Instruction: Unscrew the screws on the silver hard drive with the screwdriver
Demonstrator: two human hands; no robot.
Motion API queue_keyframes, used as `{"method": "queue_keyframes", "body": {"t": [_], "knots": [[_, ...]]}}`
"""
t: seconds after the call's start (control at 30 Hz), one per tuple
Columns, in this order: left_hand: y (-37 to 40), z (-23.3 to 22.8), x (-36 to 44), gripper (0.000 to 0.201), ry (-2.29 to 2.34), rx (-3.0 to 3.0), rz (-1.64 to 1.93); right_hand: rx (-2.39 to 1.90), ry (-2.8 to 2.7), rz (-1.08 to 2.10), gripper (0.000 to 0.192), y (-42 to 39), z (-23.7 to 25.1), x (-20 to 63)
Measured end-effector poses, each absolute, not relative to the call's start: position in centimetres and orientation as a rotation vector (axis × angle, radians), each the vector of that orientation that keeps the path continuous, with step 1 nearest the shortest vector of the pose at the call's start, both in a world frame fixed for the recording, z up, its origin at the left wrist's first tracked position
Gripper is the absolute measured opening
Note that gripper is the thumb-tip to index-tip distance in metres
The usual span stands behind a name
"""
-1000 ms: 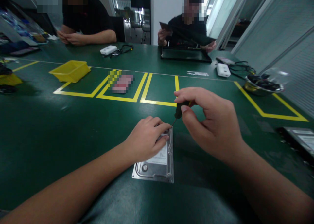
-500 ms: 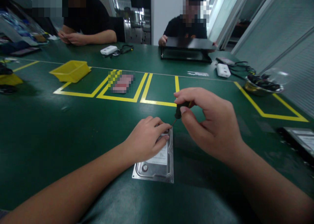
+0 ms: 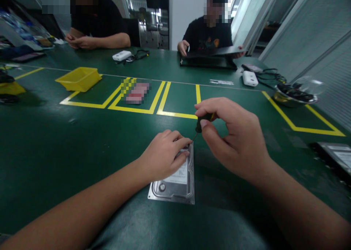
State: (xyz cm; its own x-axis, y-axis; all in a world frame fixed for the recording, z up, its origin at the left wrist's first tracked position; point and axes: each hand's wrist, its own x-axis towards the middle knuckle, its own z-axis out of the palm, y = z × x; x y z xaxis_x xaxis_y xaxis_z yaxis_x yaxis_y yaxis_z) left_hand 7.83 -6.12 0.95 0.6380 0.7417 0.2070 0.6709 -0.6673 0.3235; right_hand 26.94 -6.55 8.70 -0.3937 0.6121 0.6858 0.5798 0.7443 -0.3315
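Note:
A silver hard drive [image 3: 175, 191] with a white label lies flat on the green table, its far left part hidden under my hand. My left hand [image 3: 164, 156] rests across it, thumb and fingers closed on its far end near the top right corner. Above that corner, my right hand [image 3: 236, 140] grips a small screwdriver [image 3: 200, 124] by its dark handle, between thumb and fingers. The screwdriver tilts, and its thin shaft runs down to the drive's corner beside my left fingertips. Whether the tip sits in a screw is too small to tell.
A yellow bin [image 3: 79, 80] stands far left, right of which lies a blurred pinkish object [image 3: 138, 93]. A metal bowl [image 3: 294, 96] of dark parts is at right, above another drive [image 3: 334, 158]. Two people sit opposite; one holds a dark panel [image 3: 216, 52].
My hands, the screwdriver and the hard drive stay almost in place. Across the table, the person at right has tilted the dark panel lower.

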Motion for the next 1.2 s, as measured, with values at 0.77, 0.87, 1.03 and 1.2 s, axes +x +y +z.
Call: {"method": "queue_keyframes", "body": {"t": [0.77,0.87,1.03,1.2], "knots": [[-6.08,0.98,7.77,0.032,1.151,2.623,0.476,-0.943,-2.059,-0.033,0.023,-6.05,9.10,27.45],[-6.07,1.02,7.79,0.032,1.146,2.619,0.474,-0.987,-2.018,-0.107,0.021,-6.01,9.08,27.45],[-6.10,1.06,7.83,0.033,1.147,2.615,0.477,-0.994,-2.015,-0.108,0.023,-6.20,9.31,27.72],[-6.12,1.03,7.81,0.033,1.146,2.613,0.482,-1.004,-2.027,-0.069,0.020,-6.38,9.60,27.90]]}}
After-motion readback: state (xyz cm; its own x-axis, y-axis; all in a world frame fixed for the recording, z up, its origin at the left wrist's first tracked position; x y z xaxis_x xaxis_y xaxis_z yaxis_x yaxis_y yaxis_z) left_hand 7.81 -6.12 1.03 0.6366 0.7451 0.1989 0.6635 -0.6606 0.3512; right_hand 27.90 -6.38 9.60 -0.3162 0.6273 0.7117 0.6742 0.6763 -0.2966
